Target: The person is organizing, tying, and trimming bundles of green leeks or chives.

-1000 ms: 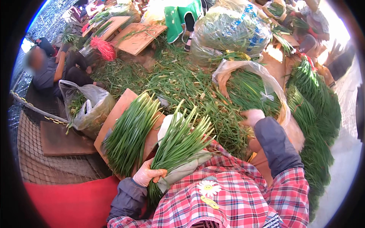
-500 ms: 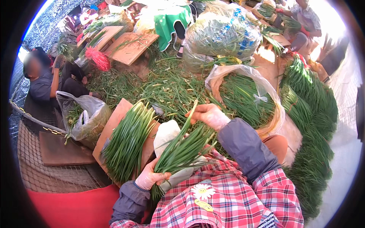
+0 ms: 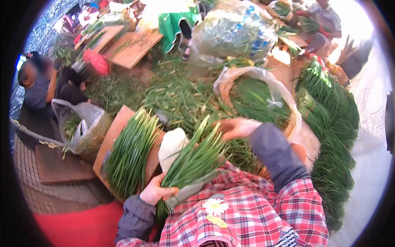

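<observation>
A loose bunch of garlic chives (image 3: 193, 158) lies across my lap, its pale ends pointing up and away from me. My left hand (image 3: 158, 190), in a thin pale glove, wraps round its lower leafy part. Beside the upper ends is my right hand (image 3: 238, 127), slightly blurred, fingers stretched toward the bunch and nothing visibly gripped. To the left, a thicker pile of chives (image 3: 131, 154) rests on a tilted wooden board (image 3: 108, 151). A white cloth-like piece (image 3: 172, 147) shows between that board and the held bunch.
An open plastic bag (image 3: 294, 109) holding chives stands beyond my right hand. Tied chive bundles (image 3: 331, 152) line the right side. Loose trimmings (image 3: 173, 94) cover the ground ahead. At left are a clear bag (image 3: 88, 133) and a seated person (image 3: 36, 88); more people work behind.
My right hand has come off the chive ends it was pinching and shifted slightly right, fingers loosened. The left hand keeps its hold. The whole view has shifted a little.
</observation>
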A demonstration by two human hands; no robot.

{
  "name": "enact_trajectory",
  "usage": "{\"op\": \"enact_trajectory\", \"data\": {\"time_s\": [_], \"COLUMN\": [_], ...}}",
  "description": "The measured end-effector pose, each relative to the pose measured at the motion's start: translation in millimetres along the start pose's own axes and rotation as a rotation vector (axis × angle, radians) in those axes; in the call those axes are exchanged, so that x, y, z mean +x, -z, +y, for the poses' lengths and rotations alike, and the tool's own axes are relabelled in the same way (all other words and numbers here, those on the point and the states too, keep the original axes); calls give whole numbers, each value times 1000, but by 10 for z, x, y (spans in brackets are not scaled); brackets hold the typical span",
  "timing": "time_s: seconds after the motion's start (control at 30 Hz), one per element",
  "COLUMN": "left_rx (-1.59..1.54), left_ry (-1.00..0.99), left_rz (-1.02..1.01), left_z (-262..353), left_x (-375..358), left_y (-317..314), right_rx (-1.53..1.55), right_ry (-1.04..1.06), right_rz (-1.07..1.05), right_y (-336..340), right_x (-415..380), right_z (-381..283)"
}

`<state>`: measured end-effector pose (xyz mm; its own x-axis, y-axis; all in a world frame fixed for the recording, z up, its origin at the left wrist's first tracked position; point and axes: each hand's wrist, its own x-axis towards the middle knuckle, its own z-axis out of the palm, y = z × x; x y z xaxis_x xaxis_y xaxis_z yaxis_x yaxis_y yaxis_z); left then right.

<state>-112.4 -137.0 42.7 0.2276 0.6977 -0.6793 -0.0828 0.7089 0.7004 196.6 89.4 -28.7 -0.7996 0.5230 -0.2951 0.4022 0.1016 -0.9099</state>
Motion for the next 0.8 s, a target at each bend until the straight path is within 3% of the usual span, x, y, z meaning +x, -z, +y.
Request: {"op": "enact_trajectory", "data": {"time_s": [0.03, 0.07, 0.13, 0.2, 0.33, 0.53, 0.6, 0.67, 0.73, 0.8], "left_rx": [64, 138, 214, 225, 216, 124, 23, -7, -148, -369], "left_ry": [-6, -26, -79, -97, -131, -191, -208, -76, -85, -143], "left_rz": [2, -7, 30, 36, 46, 25, -9, 10, 47, 99], "left_z": [-19, 0, 75, 66, -170, -136, -277, -180, -151, -122], "left_x": [0, 36, 1, 23, 189, 140, 214, 131, 188, 237], "left_y": [-12, -31, -113, -150, -86, -336, -167, -147, -223, -315], "right_rx": [-102, 22, -47, 97, 351, 415, 681, 524, 674, 458], "right_ry": [-58, -67, -72, -63, -259, -264, -206, -243, -134, -121], "right_rz": [-74, -72, -10, 76, 350, 984, 1132, 1082, 640, 502], "right_y": [-126, -259, -337, -428, -466, -411, -72, 83, -26, -314], "right_x": [85, 105, 71, 155, 91, 164, -129, -215, -237, -145], "right_z": [-104, -202, -300, -14, -67, 532, 557, 588, 274, -9]}}
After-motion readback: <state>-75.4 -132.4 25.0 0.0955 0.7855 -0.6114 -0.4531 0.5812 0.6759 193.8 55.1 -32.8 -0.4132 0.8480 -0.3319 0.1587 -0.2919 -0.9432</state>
